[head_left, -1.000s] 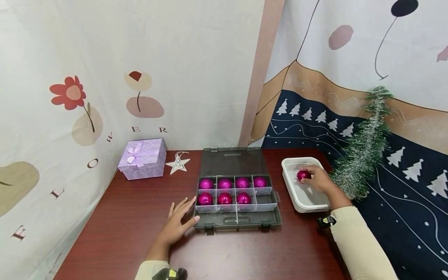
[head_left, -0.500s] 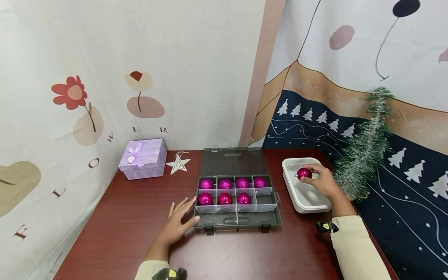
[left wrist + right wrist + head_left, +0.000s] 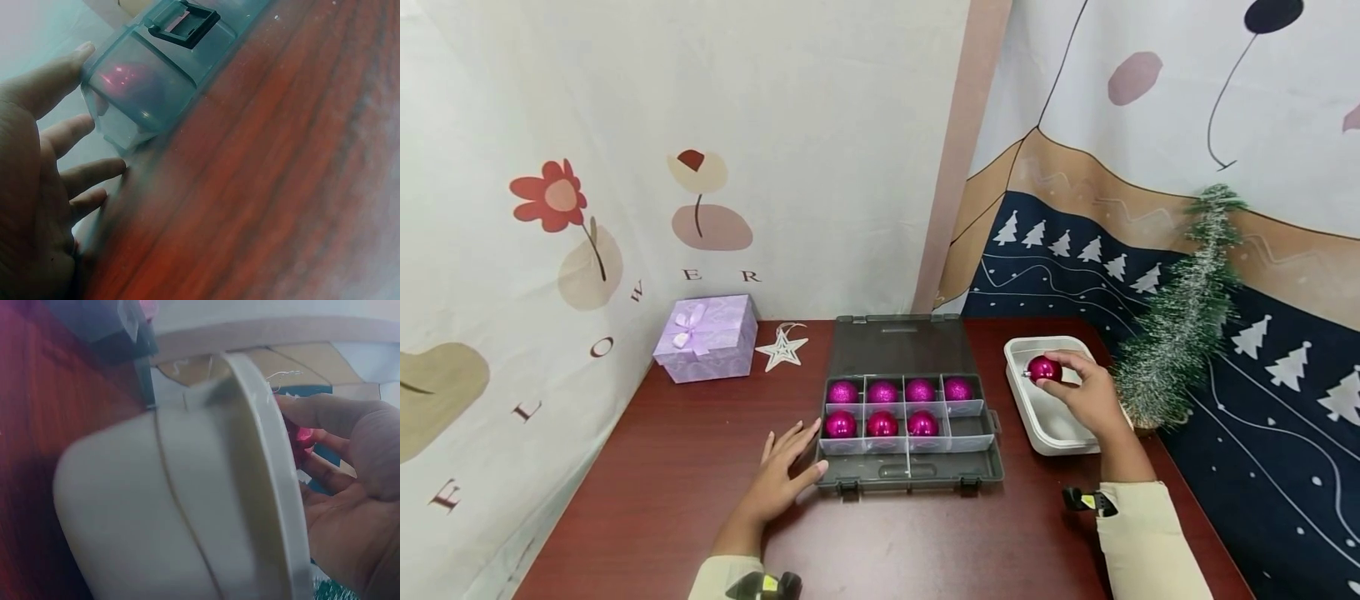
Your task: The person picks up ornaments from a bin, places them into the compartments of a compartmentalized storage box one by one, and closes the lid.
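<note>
My right hand (image 3: 1088,395) pinches a shiny magenta Christmas bauble (image 3: 1043,369) over the white tub (image 3: 1052,429), its silver cap pointing left. In the right wrist view the tub's rim hides part of the bauble (image 3: 304,439). My left hand (image 3: 777,479) lies with fingers spread at the left side of the grey divided case (image 3: 880,471), thumb and fingertips right at its wall. The case's lid is raised behind it. Glittery baubles (image 3: 882,392) fill the back row of compartments. Three shiny baubles (image 3: 882,423) sit in the row before it, whose rightmost compartment (image 3: 970,427) holds none.
A lilac gift box (image 3: 707,340) with a bow stands at the back left, beside a white star ornament (image 3: 782,349). A small frosted Christmas tree (image 3: 1180,333) stands right of the tub. Printed cloth hangs behind the dark red table (image 3: 880,546).
My right hand has lifted the bauble a little and drawn it slightly left within the tub's outline. The left hand and the case have stayed in place.
</note>
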